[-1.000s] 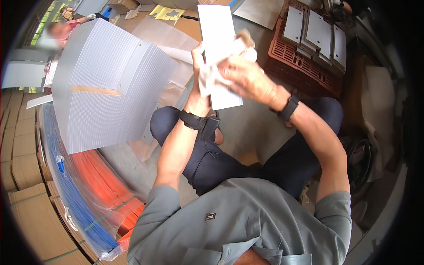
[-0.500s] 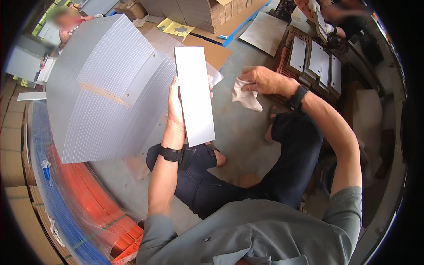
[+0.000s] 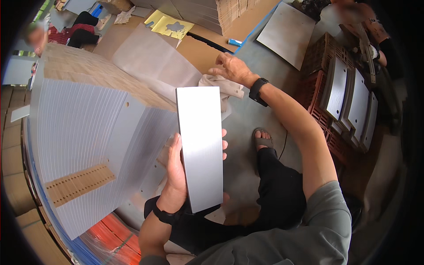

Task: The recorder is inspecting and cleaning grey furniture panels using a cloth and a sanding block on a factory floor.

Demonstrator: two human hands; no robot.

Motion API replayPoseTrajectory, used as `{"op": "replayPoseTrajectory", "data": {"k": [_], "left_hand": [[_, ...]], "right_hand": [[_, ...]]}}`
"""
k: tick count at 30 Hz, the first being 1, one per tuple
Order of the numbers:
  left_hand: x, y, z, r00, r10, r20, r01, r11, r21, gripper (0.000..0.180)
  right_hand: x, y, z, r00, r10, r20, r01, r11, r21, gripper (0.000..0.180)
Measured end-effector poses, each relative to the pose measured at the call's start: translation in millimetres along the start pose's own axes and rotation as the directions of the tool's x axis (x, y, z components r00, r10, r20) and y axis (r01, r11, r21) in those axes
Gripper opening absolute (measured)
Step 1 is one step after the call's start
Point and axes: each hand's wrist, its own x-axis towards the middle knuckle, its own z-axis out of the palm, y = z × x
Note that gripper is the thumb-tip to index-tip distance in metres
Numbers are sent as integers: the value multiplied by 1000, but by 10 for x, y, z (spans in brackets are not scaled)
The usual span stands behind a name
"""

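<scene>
A long, flat silver-grey panel [image 3: 201,145] stands nearly upright before me, its bright face toward me. My left hand [image 3: 174,172] is closed around it from behind, thumb on the left edge and fingertips showing on the right edge. Beyond the panel's top, my right hand [image 3: 234,70] hovers with its fingers apart and slightly bent. Just below that hand, a crumpled pale cloth [image 3: 221,85] lies by the edge of a sheet of pale paper [image 3: 154,62]. The hand seems apart from the cloth. Its underside is hidden.
At left stands a big stack of grey panels [image 3: 79,123] with a brown perforated strip [image 3: 81,183]. Red crates [image 3: 311,95] with silver panels [image 3: 355,97] stand at right. Cardboard stacks [image 3: 194,13] fill the back. One person [image 3: 369,26] works at far right, another [image 3: 62,35] at far left.
My right hand has moved left and away from me, and has let go of the cloth. The panel in my left hand has come lower and nearer. My view has turned.
</scene>
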Motion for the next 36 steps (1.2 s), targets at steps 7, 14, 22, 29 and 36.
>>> {"op": "replayPoseTrajectory", "data": {"k": [7,14,22,29,36], "left_hand": [[628,18,28,993,-95,-71,98,994,43,82],[774,-30,-8,988,-114,-105,124,988,96,84],[756,-146,-33,981,-150,-126,163,982,96,85],[607,-189,-211,975,-192,112,196,980,-28,87],[508,-238,-245,956,-246,159,253,967,-30,86]], "right_hand": [[624,1305,-173,901,182,-393,-315,899,-306,55],[399,1327,-95,960,156,-232,55,708,704,35],[-372,694,-288,996,-5,-91,90,-90,992,31],[-769,162,-584,986,94,-134,134,16,991,39],[-881,-276,-862,978,-56,-200,208,207,956,39]]}}
